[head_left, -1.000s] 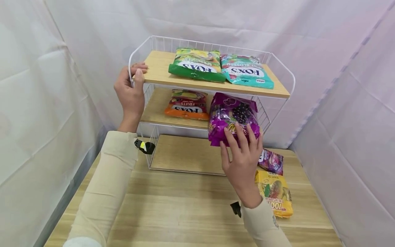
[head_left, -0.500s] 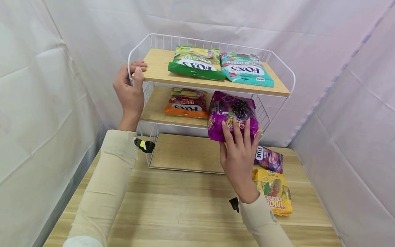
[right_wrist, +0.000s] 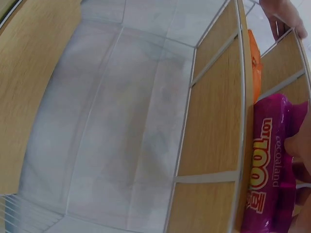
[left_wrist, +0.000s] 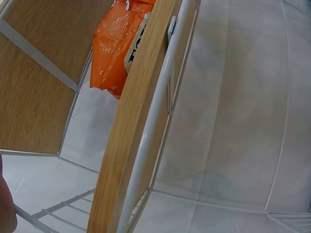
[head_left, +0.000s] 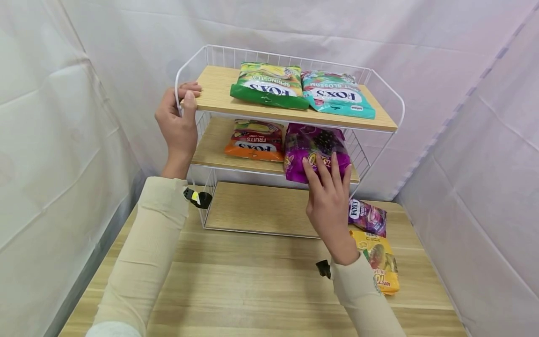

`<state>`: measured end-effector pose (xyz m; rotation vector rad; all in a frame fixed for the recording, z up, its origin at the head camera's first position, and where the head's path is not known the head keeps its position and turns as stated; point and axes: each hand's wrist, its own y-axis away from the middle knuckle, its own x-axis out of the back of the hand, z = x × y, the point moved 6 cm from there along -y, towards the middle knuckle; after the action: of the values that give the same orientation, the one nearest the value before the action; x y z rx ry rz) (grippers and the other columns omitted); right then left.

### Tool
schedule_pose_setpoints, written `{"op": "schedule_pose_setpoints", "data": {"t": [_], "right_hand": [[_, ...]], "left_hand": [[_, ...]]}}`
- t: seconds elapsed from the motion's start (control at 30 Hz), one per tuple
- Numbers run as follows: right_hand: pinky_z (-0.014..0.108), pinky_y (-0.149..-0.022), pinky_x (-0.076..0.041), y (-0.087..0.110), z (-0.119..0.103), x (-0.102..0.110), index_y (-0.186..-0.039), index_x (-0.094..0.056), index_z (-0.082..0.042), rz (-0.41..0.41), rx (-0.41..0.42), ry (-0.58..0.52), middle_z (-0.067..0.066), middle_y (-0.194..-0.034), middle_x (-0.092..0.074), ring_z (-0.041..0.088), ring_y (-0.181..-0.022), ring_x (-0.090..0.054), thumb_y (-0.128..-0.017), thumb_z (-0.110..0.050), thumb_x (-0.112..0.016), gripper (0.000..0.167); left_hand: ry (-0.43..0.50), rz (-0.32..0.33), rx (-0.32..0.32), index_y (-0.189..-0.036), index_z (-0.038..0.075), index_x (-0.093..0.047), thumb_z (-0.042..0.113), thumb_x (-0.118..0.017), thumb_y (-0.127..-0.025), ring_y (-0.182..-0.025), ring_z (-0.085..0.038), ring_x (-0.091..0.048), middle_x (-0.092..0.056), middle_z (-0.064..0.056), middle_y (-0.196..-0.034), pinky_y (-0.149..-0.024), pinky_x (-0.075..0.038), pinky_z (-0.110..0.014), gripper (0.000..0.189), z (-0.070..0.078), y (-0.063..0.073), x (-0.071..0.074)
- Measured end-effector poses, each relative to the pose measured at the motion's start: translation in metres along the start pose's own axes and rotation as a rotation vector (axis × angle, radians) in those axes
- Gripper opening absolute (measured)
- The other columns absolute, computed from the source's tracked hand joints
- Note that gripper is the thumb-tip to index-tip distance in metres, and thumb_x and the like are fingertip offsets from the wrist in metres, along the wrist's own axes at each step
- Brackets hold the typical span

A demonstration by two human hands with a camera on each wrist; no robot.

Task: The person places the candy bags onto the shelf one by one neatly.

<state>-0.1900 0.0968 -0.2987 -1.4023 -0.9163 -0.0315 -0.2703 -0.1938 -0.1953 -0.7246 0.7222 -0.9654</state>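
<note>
Purple plastic bag (head_left: 315,142) has shifted deeper onto the white-wire rack (head_left: 214,89), my right hand (head_left: 331,206) straight-fingered atop; left hand (head_left: 178,124) grips the rack, likely steadying.

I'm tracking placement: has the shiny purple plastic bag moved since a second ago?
Yes, further back: the shiny purple plastic bag now reaches less far past the front edge of the middle rectangular light-wood shelf.

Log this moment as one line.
left hand: grips left end of top shelf | right hand: touches purple bag | purple bag: at front edge of middle shelf, beside orange-red bag
</note>
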Motion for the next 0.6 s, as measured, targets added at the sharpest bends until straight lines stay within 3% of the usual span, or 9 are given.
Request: {"op": "schedule_pose_setpoints", "data": {"t": [0.23,0.6], "right_hand": [[0.065,-0.108,-0.009,-0.001,0.007,-0.006,-0.141,-0.049,-0.015,-0.034,0.004,0.011,0.015,-0.14,-0.048,0.036,-0.139,-0.026,-0.087,0.006,-0.057,0.058],[0.058,-0.111,-0.016,0.012,-0.01,-0.001,-0.14,-0.045,-0.001,-0.078,-0.064,-0.052,0.02,-0.149,-0.034,0.037,-0.14,-0.022,-0.088,-0.006,-0.063,0.056]], "left_hand": [[0.004,0.0,-0.004,-0.084,-0.011,-0.063,0.006,-0.051,-0.086,-0.098,-0.029,-0.063,-0.065,-0.032,-0.093,-0.096,-0.044,-0.034,0.021,0.0,0.001,0.0],[0.006,-0.002,-0.005,-0.084,-0.01,-0.062,0.006,-0.051,-0.087,-0.097,-0.028,-0.063,-0.065,-0.031,-0.093,-0.096,-0.045,-0.034,0.02,-0.002,0.0,0.0]]}}
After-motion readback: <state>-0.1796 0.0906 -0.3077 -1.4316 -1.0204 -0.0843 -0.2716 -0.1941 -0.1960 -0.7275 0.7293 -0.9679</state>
